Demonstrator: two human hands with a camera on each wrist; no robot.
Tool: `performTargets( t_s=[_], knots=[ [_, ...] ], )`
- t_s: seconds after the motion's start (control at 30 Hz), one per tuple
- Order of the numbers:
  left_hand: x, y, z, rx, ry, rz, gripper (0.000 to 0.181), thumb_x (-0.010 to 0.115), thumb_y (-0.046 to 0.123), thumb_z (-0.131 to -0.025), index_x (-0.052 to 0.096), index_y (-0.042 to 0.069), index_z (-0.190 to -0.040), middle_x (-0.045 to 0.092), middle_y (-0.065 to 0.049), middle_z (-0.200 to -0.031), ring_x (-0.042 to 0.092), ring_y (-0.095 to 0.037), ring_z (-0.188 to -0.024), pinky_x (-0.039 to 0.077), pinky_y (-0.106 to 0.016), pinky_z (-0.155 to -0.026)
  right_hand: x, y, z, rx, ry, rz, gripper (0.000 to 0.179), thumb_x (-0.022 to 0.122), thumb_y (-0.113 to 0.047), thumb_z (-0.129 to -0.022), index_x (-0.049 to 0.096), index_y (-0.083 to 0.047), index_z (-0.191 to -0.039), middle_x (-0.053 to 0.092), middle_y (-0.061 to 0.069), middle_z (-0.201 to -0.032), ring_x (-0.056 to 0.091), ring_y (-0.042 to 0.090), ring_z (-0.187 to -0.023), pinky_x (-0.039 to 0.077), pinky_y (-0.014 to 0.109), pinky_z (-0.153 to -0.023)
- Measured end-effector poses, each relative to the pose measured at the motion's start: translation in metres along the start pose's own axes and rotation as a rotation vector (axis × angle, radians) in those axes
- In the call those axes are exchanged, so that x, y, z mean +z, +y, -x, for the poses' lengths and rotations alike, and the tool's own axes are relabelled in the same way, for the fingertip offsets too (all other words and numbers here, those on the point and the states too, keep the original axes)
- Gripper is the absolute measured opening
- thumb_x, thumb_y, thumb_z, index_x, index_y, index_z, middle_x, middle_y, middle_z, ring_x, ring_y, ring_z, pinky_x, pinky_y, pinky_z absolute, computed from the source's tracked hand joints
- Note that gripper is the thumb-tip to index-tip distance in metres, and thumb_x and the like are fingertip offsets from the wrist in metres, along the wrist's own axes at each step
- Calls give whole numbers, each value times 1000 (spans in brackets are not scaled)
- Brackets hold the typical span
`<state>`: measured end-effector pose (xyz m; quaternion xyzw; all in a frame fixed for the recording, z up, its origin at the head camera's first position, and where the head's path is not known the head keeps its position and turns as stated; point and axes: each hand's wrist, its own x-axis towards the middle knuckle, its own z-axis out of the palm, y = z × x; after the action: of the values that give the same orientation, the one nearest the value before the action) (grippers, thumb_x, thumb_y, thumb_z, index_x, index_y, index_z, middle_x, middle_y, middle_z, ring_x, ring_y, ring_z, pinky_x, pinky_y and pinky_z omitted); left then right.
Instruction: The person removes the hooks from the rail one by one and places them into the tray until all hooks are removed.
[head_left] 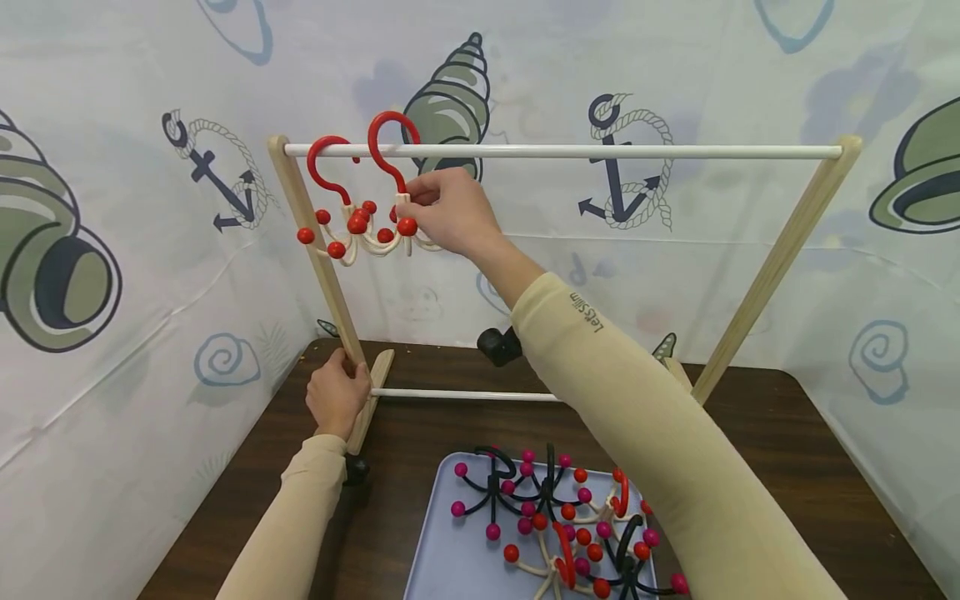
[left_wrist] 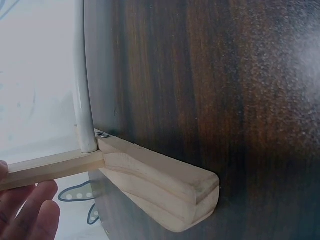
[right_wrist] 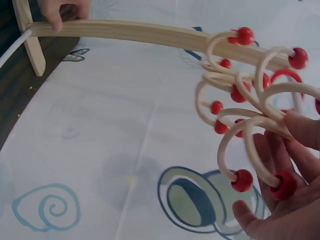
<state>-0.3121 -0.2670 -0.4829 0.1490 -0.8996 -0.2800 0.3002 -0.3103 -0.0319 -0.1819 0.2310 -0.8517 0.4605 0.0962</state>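
Note:
My right hand [head_left: 450, 212] pinches the cream stem of a hanger with a red hook [head_left: 390, 169] and curved arms tipped with red balls. Its hook loops over the white top rod [head_left: 562, 152]. To its left, a matching hanger [head_left: 333, 188] is on the same rod, near the end. In the right wrist view, the cream arms [right_wrist: 255, 150] of the two overlap, so contact between them is hard to judge. Low on the frame's left wooden upright [head_left: 330, 287], my left hand [head_left: 337, 396] holds the wood, thumb and fingers on opposite sides in the left wrist view.
On the dark table [head_left: 397, 500], a pale blue tray [head_left: 435, 542] holds several more hangers, some black with pink balls [head_left: 492, 483], some cream with red. A white lower rod [head_left: 465, 395] joins the frame's sides. The right upright [head_left: 780, 267] leans outward. Behind hangs a patterned cloth [head_left: 525, 75].

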Motion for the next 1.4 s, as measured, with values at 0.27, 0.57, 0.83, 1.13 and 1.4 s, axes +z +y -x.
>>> performTargets(
  t_s=[0.27,0.57,0.83,1.13,1.4],
  knots=[
    [1,0,2,-5,-7,1,18,62,24,-89,64,8,-97,67,-11,-78,63,-36,-71,44,-53,-61,-34,2,13,-112,-27,-79,29,68,-17,-92,68,-2,-117,69,5,-101,63,14,-90,50,23,-78],
    [0,0,1,-1,3,10,17,62,23,-88,64,8,-96,67,-11,-78,63,-37,-71,44,-54,-60,-58,22,48,-98,-38,-77,28,69,-19,-92,69,-4,-115,71,6,-102,65,15,-92,49,29,-84],
    [0,2,0,-18,-11,7,17,62,24,-88,64,8,-95,67,-12,-78,63,-38,-72,44,-54,-60,-43,53,118,-54,-115,-19,25,70,-19,-90,71,-8,-112,70,-1,-98,63,15,-90,50,34,-76],
    [-2,0,-4,-41,-15,10,20,61,26,-89,65,10,-101,68,-11,-83,63,-38,-79,44,-55,-65,6,75,203,-38,-222,-31,22,72,-18,-89,71,-18,-111,68,-13,-93,62,5,-85,50,30,-71],
    [2,0,-2,-34,-34,12,20,60,24,-89,64,9,-101,68,-11,-83,63,-38,-79,43,-54,-64,33,100,253,-80,-376,-134,25,69,-18,-92,70,-19,-117,68,-15,-98,60,0,-85,50,25,-75]
  ],
)
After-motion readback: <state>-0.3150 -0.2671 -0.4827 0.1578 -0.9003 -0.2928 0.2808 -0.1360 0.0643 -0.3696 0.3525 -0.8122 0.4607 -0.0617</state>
